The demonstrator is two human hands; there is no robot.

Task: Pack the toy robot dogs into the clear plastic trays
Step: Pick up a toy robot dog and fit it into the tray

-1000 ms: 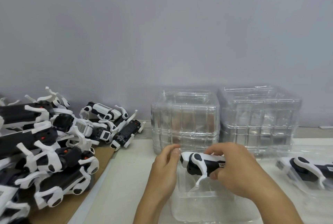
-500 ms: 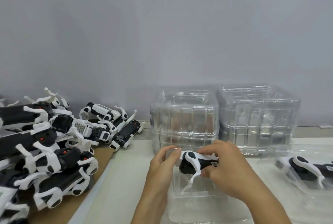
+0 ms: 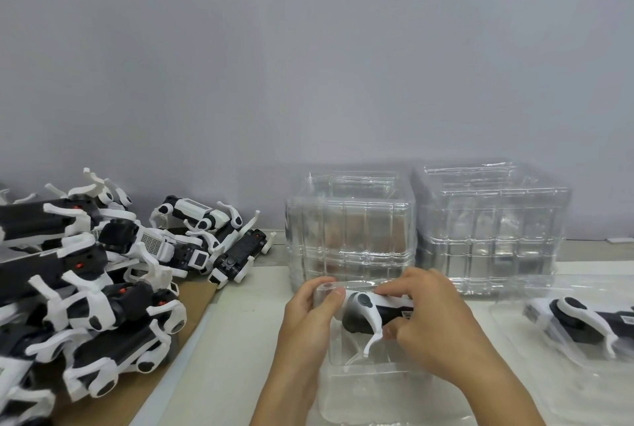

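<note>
Your right hand has its grip clamped on the dog: fingers curled over the top of the body, thumb under it near the label. The dog lies on its side in the upper part of the tray, head end to the left, one white leg pointing down into the cavity. Your left hand pinches the tray's upper left corner, thumb on the near face and fingers behind (can't tell if they also touch the dog's head through the plastic).

The tray sits on the bench right in front of you. To its right, a second dog lies in another clear tray, partly cut off by the frame edge.

Behind your hands stand two stacks of empty trays, the left stack just beside the right stack, both against the wall.

At the left, a pile of unpacked dogs lies on cardboard, jumbled, legs sticking out in all directions.
</note>
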